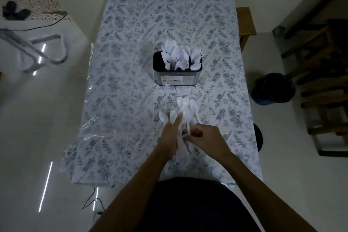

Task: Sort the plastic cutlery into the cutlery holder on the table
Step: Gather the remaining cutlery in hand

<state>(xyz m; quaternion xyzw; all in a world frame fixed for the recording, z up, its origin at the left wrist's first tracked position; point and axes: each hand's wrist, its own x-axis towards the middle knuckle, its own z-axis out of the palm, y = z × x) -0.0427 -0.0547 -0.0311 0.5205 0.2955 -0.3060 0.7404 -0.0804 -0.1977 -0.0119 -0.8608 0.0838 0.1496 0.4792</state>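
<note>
A metal cutlery holder [177, 78] with a dark inside stands in the middle of the table. White plastic knives, spoons and forks stick out of its compartments. Nearer to me a bunch of white plastic spoons [185, 106] fans out over the cloth, bowls pointing away. My left hand [170, 134] lies along the left side of their handles, fingers stretched. From the right, my right hand [204, 135] is closed around the same handles. The handle ends are hidden between my hands.
The table [131, 81] has a floral cloth under clear plastic sheet. A wooden chair [245, 22] stands at its right edge, a dark bin [273, 88] on the floor beyond. A white metal frame [43, 52] lies on the floor to the left.
</note>
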